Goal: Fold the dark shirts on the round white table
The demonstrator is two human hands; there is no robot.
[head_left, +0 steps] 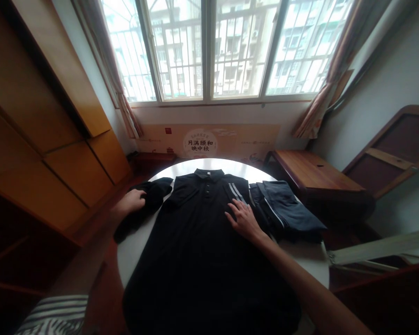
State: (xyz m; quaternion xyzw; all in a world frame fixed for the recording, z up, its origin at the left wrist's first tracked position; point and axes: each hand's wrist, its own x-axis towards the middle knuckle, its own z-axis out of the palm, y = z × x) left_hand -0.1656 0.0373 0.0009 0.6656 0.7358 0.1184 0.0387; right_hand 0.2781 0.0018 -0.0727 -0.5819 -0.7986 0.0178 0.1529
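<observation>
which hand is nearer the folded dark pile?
Right. The right hand lies flat on the polo shirt beside the folded pile; the left hand is across the shirt, at its far sleeve.

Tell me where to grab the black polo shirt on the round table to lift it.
Probably pinch the black polo shirt at both shoulders beside the collar, reaching across from the hem side. It lies flat, front up, collar toward the window, so the shoulders should lift it evenly. The right hand lies flat on its chest.
</observation>
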